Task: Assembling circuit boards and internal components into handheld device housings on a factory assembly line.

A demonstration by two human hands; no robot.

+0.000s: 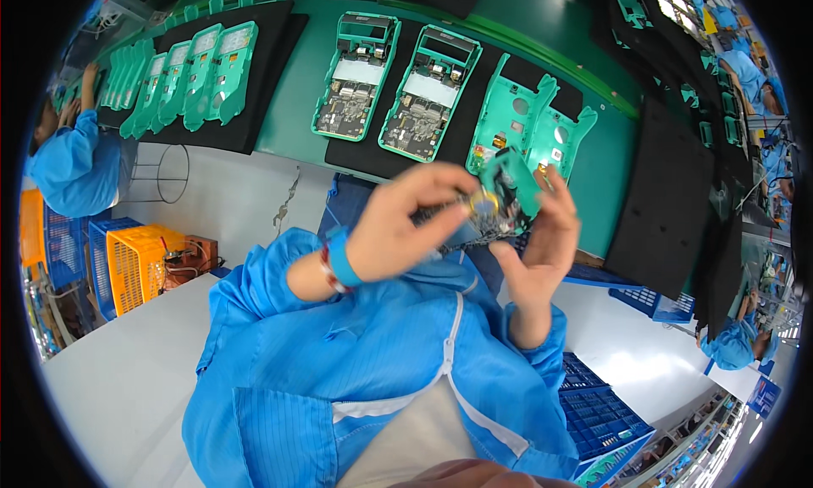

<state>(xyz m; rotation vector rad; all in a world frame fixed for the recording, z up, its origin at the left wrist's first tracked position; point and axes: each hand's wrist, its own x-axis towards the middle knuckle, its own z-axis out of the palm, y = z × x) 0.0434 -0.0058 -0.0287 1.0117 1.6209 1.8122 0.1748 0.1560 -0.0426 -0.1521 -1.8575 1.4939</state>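
Observation:
In front of my chest, between both hands, a green-framed circuit board assembly [511, 202] is tilted; its dark board and parts are partly covered by fingers. My left hand [406, 221], with a blue wristband, is closed, thumb and fingers at a yellow-rimmed round part [483, 204] on the assembly's left side; motion blurs the fingertips. On the other side my right hand [544, 247] grips the assembly by its edge, thumb below and fingers above. Just beyond lie open green housing shells [506, 107]. Two green housings with boards fitted, a left one [351, 86] and a right one [428, 99], rest farther left.
Black mats [669, 196] cover parts of the green bench [288, 120]. At the far left stand several green housing shells [233, 73] in a row. Yellow crates [140, 264] and a blue crate [605, 412] are on either side of me. A person in blue [80, 162] sits at the left.

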